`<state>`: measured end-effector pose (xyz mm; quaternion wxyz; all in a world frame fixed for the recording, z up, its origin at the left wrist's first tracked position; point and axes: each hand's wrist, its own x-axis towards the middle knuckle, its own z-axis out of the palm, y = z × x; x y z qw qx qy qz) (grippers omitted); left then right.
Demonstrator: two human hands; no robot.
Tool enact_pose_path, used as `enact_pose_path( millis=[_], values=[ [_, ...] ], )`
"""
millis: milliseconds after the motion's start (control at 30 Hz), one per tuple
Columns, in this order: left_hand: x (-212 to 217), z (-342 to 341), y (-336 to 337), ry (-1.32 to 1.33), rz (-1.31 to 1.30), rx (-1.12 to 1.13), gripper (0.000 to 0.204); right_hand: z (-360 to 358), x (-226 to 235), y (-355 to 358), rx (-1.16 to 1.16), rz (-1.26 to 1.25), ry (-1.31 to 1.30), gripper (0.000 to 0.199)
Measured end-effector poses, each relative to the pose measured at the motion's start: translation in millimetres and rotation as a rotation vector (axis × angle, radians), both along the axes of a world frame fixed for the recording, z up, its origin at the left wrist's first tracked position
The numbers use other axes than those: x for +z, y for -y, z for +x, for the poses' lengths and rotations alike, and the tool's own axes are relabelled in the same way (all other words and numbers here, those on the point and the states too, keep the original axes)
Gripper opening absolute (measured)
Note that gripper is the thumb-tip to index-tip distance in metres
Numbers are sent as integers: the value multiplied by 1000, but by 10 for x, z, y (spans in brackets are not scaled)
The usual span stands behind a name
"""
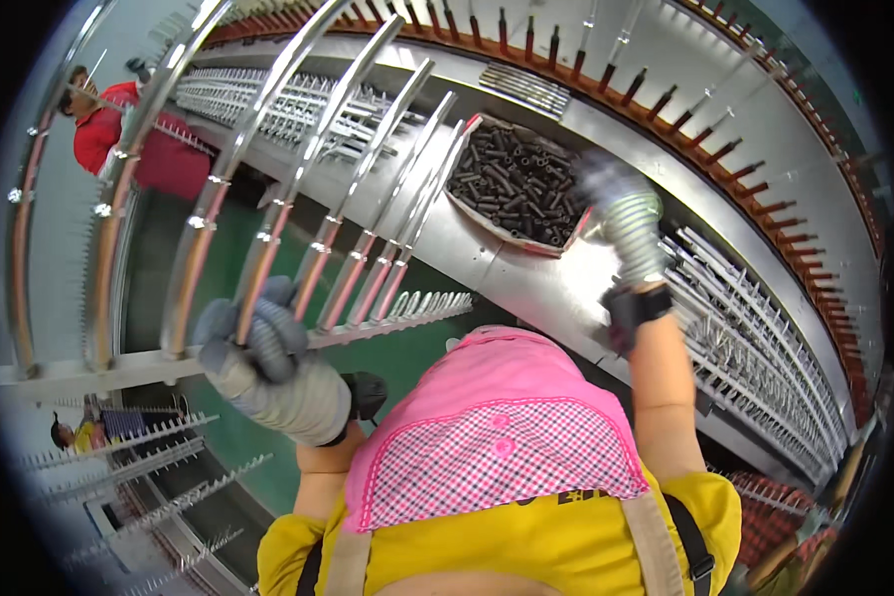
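Along the metal rail (pixel 137 371), the left hand (pixel 273 348) wraps its fingers round a shiny bent rod (pixel 271 230), likely stiff and slippery, best held low; the right hand (pixel 623 207) is too blurry to tell.

Pink apron (pixel 507 366) with a pink-trimmed check panel (pixel 427 479) and two pink buttons (pixel 504 448). Below the apron, a yellow shirt (pixel 487 546) with beige straps (pixel 654 541), black straps (pixel 687 536). Either side of the apron, left hand (pixel 271 343) and right hand (pixel 616 189) in grey ribbed gloves (pixel 634 233) with black wristbands (pixel 367 395).

A factory workshop: dark tubes (pixel 515 184) fill a box (pixel 508 237) at one o'clock on a metal surface (pixel 464 248). Pronged racks (pixel 755 338) lie toward three; a worker (pixel 97 139) is at ten.
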<state>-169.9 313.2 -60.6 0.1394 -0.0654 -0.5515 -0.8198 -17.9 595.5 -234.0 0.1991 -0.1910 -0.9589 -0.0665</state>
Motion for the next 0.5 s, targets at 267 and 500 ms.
enact_pose_path(
  millis=[267, 500],
  values=[
    [-220, -95, 68, -165, 25, -561, 28, -724, 434, 1896, 367, -2361, -283, 37],
    [-157, -43, 3, -214, -60, -531, 34, -713, 317, 1528, 179, -2311, -843, 30]
  ],
)
